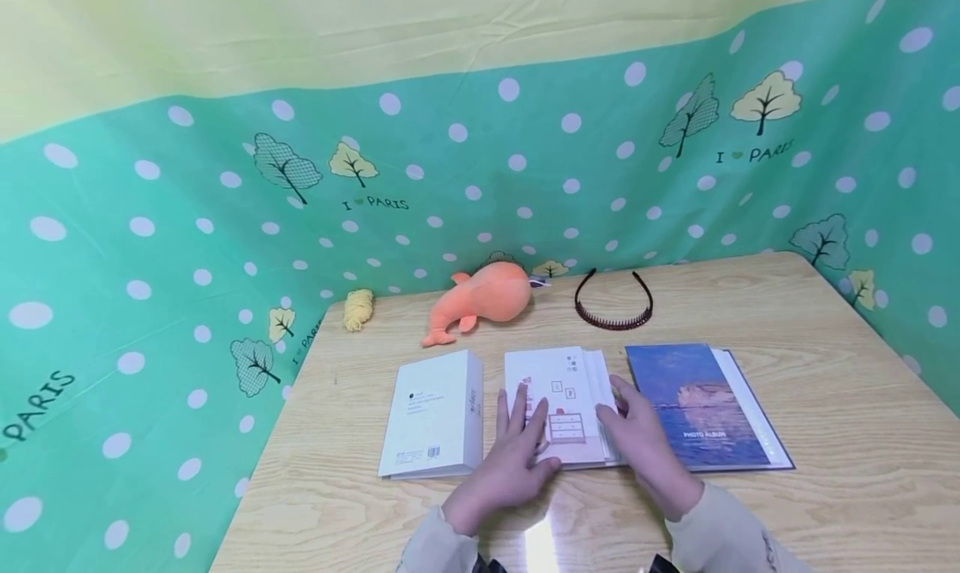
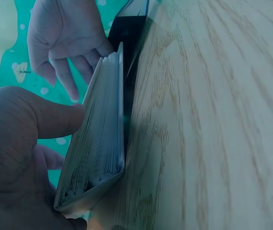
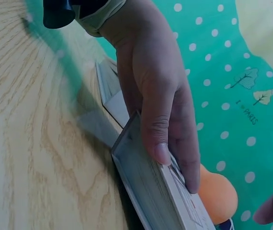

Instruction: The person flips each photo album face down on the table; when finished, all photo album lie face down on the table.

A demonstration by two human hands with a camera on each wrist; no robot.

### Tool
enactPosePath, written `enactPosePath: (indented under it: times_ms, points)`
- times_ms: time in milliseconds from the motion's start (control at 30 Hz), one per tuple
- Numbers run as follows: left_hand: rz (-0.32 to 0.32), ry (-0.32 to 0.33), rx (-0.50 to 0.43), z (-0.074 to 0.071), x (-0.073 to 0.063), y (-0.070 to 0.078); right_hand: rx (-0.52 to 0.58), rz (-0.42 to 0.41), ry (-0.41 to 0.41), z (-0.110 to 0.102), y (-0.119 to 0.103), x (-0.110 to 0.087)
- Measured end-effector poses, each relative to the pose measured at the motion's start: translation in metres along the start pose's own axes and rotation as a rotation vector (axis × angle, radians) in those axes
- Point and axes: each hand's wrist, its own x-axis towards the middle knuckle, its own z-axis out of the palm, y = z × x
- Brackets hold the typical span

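Note:
A white-covered book (image 1: 551,381) with a chest of drawers and small pictures drawn on its cover lies in the middle. My left hand (image 1: 517,452) rests on its left part, fingers spread over the cover. In the left wrist view the thumb (image 2: 62,117) lies at the cover's near edge, above thick pages (image 2: 95,139). At the book's right edge is my right hand (image 1: 637,427), its thumb touching the white strip there. The right wrist view shows that thumb (image 3: 160,143) straight along the edge, the fingers extended past it.
A white book (image 1: 427,410) lies left and a blue photo album (image 1: 697,406) right, close by the right hand. Behind them are a yellow yarn bundle (image 1: 358,309), an orange plush whale (image 1: 483,298) and a dark toothed headband (image 1: 613,323). A green dotted curtain (image 1: 450,173) borders the wooden table (image 1: 330,490).

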Motion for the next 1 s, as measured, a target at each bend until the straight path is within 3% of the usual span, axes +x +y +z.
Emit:
enactPosePath:
  times_ms: [467, 767, 1000]
  points:
    - [-0.026, -0.005, -0.091, -0.008, -0.001, -0.007, 0.055, -0.047, -0.036, -0.008, -0.005, 0.0]
    - [-0.053, 0.091, -0.089, -0.006, 0.001, 0.005, 0.085, -0.057, -0.037, -0.011, -0.01, -0.002]
    - [-0.105, 0.106, -0.114, -0.006, 0.004, 0.015, 0.11, -0.061, -0.035, -0.012, -0.016, -0.004]
